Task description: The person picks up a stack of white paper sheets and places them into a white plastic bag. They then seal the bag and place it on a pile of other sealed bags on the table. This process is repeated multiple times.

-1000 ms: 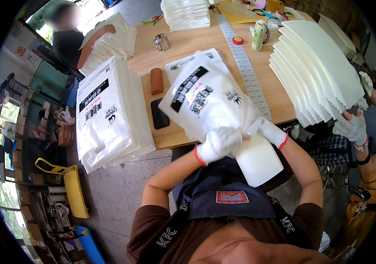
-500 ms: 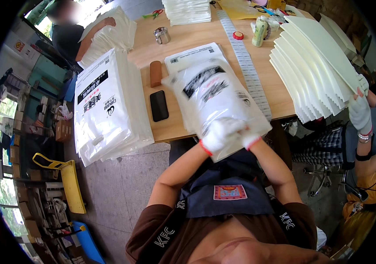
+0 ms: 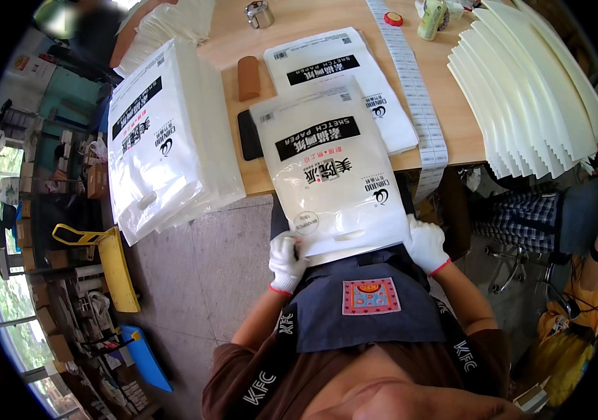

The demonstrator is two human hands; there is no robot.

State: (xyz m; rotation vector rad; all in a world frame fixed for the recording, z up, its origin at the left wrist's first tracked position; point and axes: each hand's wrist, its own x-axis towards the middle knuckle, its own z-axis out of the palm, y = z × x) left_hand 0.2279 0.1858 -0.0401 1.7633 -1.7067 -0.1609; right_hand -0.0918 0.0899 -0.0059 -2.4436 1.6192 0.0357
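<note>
A flat pack of paper in a clear printed plastic bag (image 3: pixel 327 168) lies across the table's front edge, its near end over my lap. My left hand (image 3: pixel 288 262), in a white knit glove, is closed on the bag's near left corner. At the near right corner, my gloved right hand (image 3: pixel 426 243) has its fingers curled against the bag's edge. Beyond the pack lies a stack of similar printed bags (image 3: pixel 327 52), partly covered by it. A black phone (image 3: pixel 248 136) sits partly under the pack's left side.
Printed bags (image 3: pixel 145 140) are piled at the left table edge. A brown block (image 3: pixel 248 78), a metal cup (image 3: pixel 258 14), a label strip (image 3: pixel 411 91), a red round lid (image 3: pixel 392 19) and a can (image 3: pixel 431 19) lie around. Fanned white sheets (image 3: pixel 523 91) stand right, beside a co-worker.
The pack has come towards me and lies straighter, uncovering the stack beyond. My hands have parted from its near edge's middle to its two corners. The view has tilted down.
</note>
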